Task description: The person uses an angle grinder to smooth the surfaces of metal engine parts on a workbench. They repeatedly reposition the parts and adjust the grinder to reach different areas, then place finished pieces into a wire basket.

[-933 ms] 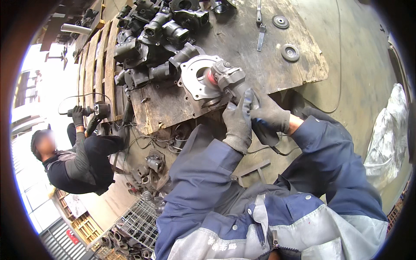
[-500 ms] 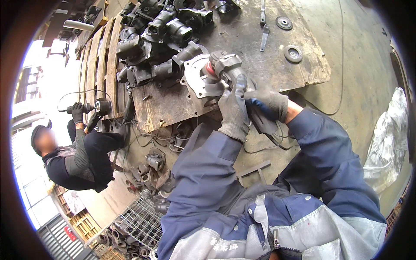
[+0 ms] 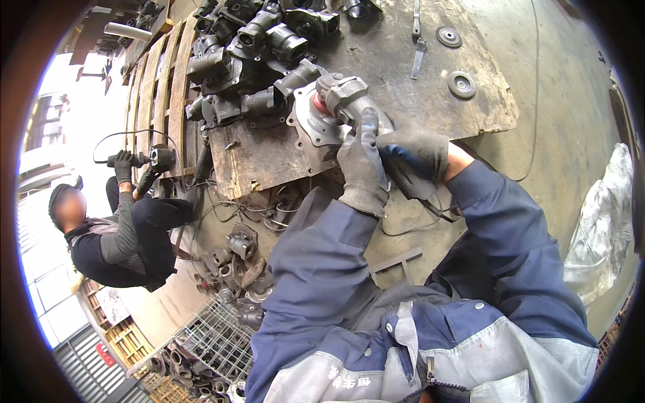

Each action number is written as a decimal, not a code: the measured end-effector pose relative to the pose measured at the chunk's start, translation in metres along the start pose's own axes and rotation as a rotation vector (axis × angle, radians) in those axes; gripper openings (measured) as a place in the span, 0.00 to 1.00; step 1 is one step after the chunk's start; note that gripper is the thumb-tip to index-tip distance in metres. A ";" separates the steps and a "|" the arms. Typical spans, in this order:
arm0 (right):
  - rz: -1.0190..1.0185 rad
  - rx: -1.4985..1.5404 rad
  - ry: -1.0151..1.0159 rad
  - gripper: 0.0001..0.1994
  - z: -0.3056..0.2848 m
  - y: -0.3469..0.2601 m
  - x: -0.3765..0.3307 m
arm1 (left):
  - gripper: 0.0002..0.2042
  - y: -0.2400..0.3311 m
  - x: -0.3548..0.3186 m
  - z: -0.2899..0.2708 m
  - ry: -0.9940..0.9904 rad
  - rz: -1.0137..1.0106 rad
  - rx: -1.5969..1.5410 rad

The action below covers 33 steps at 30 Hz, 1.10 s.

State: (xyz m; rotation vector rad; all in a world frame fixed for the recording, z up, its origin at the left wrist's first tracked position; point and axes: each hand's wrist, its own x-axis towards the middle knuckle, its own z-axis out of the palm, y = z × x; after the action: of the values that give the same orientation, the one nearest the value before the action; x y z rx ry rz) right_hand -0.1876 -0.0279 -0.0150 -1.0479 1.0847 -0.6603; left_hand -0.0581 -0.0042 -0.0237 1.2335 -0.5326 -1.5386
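An angle grinder [image 3: 356,97] is held in both my gloved hands over the work board. My left hand [image 3: 363,161], in a grey knit glove with a dark palm, wraps round its front body. Farther back, my right hand [image 3: 416,154] grips the grinder's rear, where the cord comes out. The grinder's head, with a red part beneath it, rests over a bare-metal flanged casting [image 3: 311,124] with bolt holes round its rim. The contact between disc and metal is hidden under the head.
Dark castings [image 3: 248,54] lie heaped at the board's far left. Two round discs [image 3: 461,84] and a flat wrench-like tool [image 3: 418,57] lie on the wooden board [image 3: 386,40]. At left, a crouching co-worker [image 3: 127,228] holds a power tool beside a pallet. A wire basket [image 3: 225,339] stands at lower left.
The board and everything on it sit slightly farther right in view. The grinder's head has shifted a little left over the casting. Both hands keep their hold on the grinder.
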 end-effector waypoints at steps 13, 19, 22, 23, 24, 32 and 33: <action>-0.026 -0.225 -0.032 0.43 0.002 0.004 -0.018 | 0.16 0.004 -0.030 0.000 0.040 -0.091 -0.095; 0.020 -0.385 0.001 0.42 0.000 -0.014 -0.034 | 0.17 0.001 -0.034 0.003 0.061 -0.063 0.064; -0.013 -0.339 0.009 0.41 0.008 -0.013 -0.024 | 0.17 -0.003 -0.024 -0.001 0.061 -0.076 -0.123; 0.008 -0.320 0.020 0.41 0.009 -0.012 -0.020 | 0.17 -0.003 -0.021 -0.003 0.043 -0.082 -0.146; -0.034 -0.290 0.024 0.40 0.010 -0.010 -0.018 | 0.18 -0.003 -0.018 -0.006 0.023 -0.102 -0.174; -0.061 -0.357 -0.015 0.40 0.000 0.006 -0.039 | 0.13 -0.017 -0.034 -0.002 0.035 -0.163 -0.170; -0.058 -0.328 -0.001 0.41 -0.002 0.008 -0.043 | 0.13 -0.019 -0.037 -0.001 0.042 -0.162 -0.144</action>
State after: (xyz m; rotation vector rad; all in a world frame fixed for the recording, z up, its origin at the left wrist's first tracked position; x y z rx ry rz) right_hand -0.2051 0.0112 -0.0059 -1.3653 1.1909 -0.5378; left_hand -0.0686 0.0361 -0.0242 1.2186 -0.2946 -1.6520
